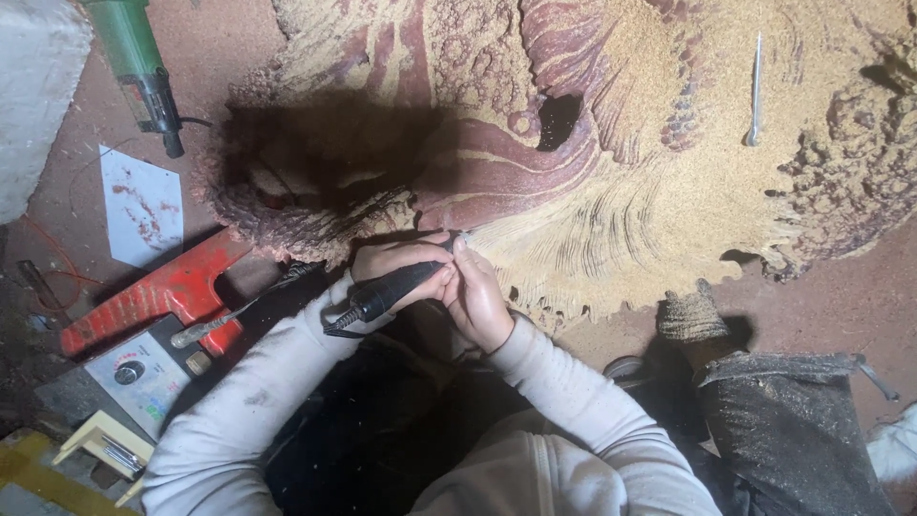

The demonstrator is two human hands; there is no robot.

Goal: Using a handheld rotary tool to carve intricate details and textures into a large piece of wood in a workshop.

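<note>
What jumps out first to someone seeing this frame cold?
The big carved wood slab fills the upper centre and right, dusted in sawdust, with fine grooves cut along its lower edge. At that edge, mid-frame, the left hand and right hand together grip a black rotary carving handpiece, its tip at the wood. A red tool lies on the floor at left.
</note>
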